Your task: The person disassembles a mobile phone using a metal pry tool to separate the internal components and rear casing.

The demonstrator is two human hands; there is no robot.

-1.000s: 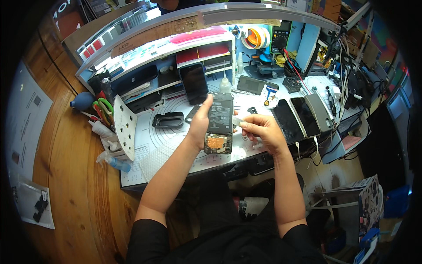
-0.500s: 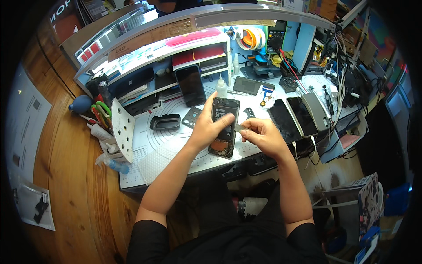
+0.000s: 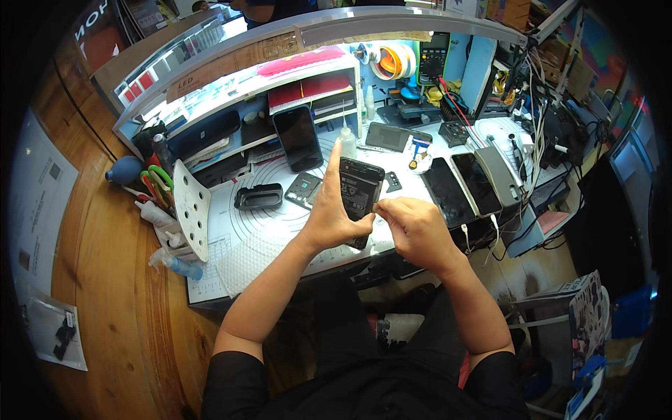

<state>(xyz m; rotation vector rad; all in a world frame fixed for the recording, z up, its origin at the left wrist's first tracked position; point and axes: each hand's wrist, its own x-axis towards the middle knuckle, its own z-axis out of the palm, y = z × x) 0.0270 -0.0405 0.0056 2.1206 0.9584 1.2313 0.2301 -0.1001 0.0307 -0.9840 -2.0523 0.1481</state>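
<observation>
My left hand [image 3: 327, 218] grips an opened smartphone [image 3: 359, 190] from its left side, above the front part of the bench. The phone's back is off, so its black battery shows. My left thumb lies across the lower part, covering some of the board. At the phone's right edge, my right hand [image 3: 418, 227] is closed in a pinch, knuckles up. A thin metal blade showed in these fingers half a second ago; now they mostly hide it. Beyond the phone stands a clear dropper bottle [image 3: 346, 142] with a needle tip.
A dark phone [image 3: 297, 138] leans against the shelf. Two more phones, one a black phone [image 3: 448, 190], lie at right beside white cables. A black plastic tray [image 3: 259, 197], a removed phone cover [image 3: 304, 190] and bubble wrap [image 3: 246, 264] lie left. A perforated white holder [image 3: 191, 210] stands at the left edge.
My left thumb has slid down off the battery to the phone's lower part. My right hand has rolled knuckles-up against the phone's edge, and the phone has tilted slightly.
</observation>
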